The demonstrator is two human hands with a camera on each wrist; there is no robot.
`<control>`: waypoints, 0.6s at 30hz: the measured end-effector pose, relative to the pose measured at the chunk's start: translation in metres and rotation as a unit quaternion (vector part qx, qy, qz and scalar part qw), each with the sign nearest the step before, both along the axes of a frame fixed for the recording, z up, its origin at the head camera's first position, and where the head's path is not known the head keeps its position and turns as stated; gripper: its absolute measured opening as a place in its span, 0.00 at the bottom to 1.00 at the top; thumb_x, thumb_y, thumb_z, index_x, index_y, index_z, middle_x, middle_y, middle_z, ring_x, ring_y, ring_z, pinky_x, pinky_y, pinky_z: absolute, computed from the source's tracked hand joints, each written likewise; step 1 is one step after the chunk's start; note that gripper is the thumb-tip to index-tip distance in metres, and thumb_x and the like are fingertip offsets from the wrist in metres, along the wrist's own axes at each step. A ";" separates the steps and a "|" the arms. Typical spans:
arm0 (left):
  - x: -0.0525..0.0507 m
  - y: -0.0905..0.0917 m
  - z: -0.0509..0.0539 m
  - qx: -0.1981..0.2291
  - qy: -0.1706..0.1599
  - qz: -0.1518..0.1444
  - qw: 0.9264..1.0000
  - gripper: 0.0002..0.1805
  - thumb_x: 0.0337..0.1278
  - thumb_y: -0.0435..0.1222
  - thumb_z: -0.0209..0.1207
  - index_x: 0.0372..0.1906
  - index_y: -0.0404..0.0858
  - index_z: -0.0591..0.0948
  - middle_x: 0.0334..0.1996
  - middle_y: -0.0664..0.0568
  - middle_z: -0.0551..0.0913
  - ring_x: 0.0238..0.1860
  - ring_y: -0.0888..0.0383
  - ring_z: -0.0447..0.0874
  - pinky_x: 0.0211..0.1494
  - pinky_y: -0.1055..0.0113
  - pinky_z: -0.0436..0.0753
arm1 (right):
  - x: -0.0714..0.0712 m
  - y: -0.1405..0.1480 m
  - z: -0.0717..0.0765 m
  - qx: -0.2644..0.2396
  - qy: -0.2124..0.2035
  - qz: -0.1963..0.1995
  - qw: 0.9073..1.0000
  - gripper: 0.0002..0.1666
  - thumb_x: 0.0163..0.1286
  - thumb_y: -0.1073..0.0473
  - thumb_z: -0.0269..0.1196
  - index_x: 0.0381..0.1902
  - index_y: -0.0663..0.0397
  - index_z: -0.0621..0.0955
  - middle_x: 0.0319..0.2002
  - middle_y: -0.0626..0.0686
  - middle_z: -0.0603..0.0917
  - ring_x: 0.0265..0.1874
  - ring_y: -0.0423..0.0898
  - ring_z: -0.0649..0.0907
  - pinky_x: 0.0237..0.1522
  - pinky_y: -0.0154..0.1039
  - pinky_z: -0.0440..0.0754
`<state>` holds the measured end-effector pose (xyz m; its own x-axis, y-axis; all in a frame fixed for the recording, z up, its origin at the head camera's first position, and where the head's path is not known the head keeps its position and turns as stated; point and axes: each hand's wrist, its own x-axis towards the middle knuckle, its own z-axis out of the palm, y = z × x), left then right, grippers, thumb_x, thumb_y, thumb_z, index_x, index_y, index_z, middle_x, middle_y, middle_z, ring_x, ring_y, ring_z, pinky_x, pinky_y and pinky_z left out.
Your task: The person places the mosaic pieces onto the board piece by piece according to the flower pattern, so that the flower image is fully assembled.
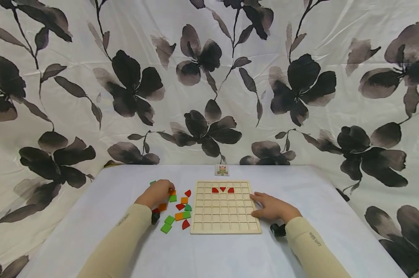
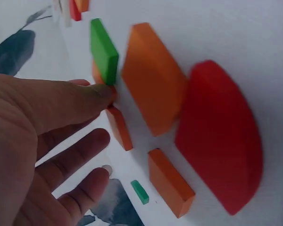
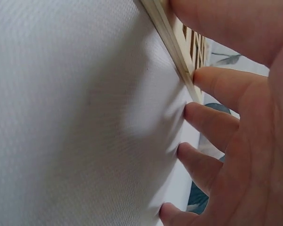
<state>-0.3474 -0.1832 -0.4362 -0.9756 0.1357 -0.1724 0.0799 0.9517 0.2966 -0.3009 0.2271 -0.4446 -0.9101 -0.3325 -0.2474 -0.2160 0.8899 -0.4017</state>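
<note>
My left hand is over the loose pieces left of the board, its thumb and index finger pinching a small orange piece that they partly hide. A green square stands right by those fingertips. Larger in the left wrist view are an orange square and a red quarter-circle. On the table lies a pale wooden grid board, with three red pieces in its upper cells. My right hand rests at the board's right edge, thumb and index finger touching the rim, the other fingers spread.
Several green, orange and red pieces, such as a green square and a red quarter-circle, lie between the left arm and the board. A small patterned card is behind the board. A white cloth covers the table; floral fabric hangs behind.
</note>
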 end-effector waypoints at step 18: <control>-0.018 -0.005 -0.004 0.016 -0.013 -0.031 0.999 0.14 0.51 0.33 0.64 0.44 0.38 0.80 0.38 0.49 0.78 0.39 0.52 0.73 0.50 0.57 0.78 | 0.000 -0.001 -0.003 -0.005 -0.004 -0.011 1.000 0.44 0.63 0.42 0.64 0.73 0.47 0.63 0.74 0.58 0.60 0.73 0.61 0.59 0.70 0.61 0.59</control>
